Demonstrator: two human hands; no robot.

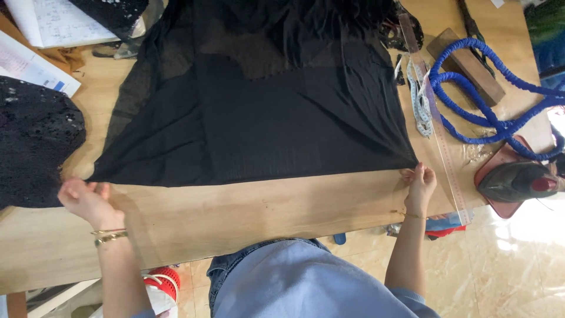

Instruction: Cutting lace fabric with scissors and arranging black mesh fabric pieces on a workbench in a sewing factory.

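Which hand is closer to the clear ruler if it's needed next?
Right. The right hand pinches the black fabric corner right beside the clear ruler; the left hand holds the opposite corner, far across the table.

A wooden table [265,206] carries the clutter. At its left edge lies a piece of black lace fabric [32,141], with white printed papers [35,68] just beyond it and an open notebook [59,20] at the top left corner. Along the right side a long clear ruler [438,126] runs down the table, a white measuring tape [419,100] beside it. Farther right a wooden block [468,65] rests near a coiled blue cord [494,100]. A dark clothes iron [518,181] sits on a red stand [500,162] at the table's right edge. Below, a red-and-white basket [165,282] stands on the tiled floor [506,277].
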